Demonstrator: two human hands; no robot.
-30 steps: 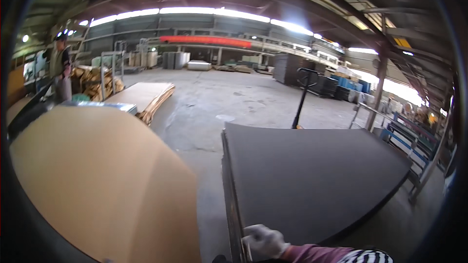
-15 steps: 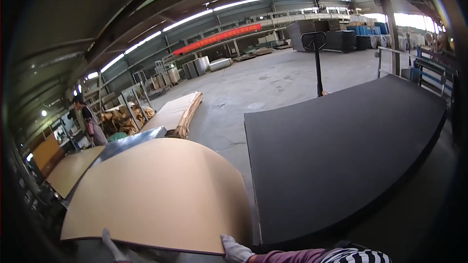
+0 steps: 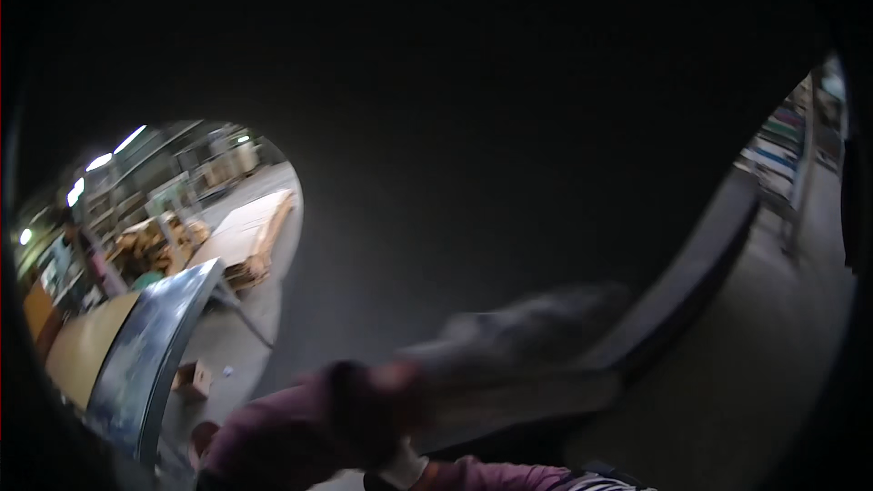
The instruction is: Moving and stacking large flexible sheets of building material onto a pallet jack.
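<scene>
Head view: left hand [image 3: 514, 332] perhaps steadies the looming dark sheet [image 3: 436, 209]; I can't tell if it or right hand [image 3: 401, 467] grips.

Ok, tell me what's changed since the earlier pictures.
The tan board that both hands touched no longer shows by the metal table. A dark sheet now rises across most of the view, perhaps that board's other side. The left hand has swung right, blurred; the right hand sits low, and I can't tell what either grips. The pale stack and farther tan panel stayed put.
</scene>
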